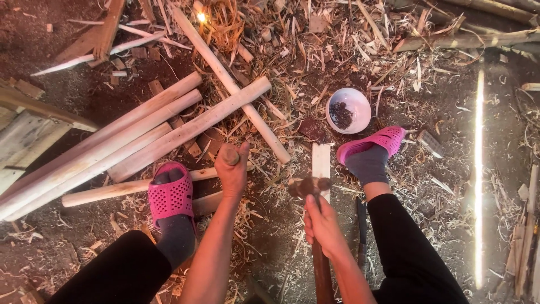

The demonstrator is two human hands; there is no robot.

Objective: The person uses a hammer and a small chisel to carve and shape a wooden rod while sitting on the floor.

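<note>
left hand [232, 169] wrapped round top of upright wooden stick [229, 154], steadying it on end between pink slippers [170, 195]; right hand [322, 224] gripping hatchet [308, 186] by handle, head raised beside stick, above shavings-strewn floor [439, 101]; white bowl [348, 110] nearby.

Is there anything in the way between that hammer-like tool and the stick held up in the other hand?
Nothing visible. The right hand holds the tool by its handle, beside the stick end gripped in the left hand. Only open air over shavings on the ground separates them.
</note>
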